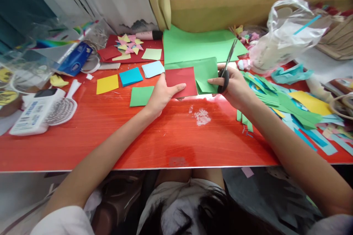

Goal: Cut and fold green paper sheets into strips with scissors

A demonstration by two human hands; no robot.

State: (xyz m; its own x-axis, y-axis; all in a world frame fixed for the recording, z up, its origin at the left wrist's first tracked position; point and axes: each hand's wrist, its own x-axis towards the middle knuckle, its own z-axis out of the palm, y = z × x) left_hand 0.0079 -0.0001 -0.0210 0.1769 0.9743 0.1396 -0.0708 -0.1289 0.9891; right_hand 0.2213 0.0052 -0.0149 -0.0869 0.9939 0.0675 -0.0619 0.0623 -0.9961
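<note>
My left hand [162, 94] is closed, its thumb pressing a dark red paper square [182, 80] against a larger sheet of green paper [205, 68]. In my right hand [231, 82] are black-handled scissors [230, 58], their blades pointing up and away. The same hand's fingers also grip the right edge of the green paper, which bends outward there. On the table just left of my left hand lie a small green square [140, 96], a blue square stack [131, 76], a light blue square stack [152, 69] and a yellow square [107, 84].
A large light green sheet [198, 44] lies behind my hands. Coloured paper strips [292, 106] pile up at the right, below a bagged drink cup [275, 44]. At the left are a hairbrush [64, 110], a white bottle [35, 112] and folded paper pieces [129, 45].
</note>
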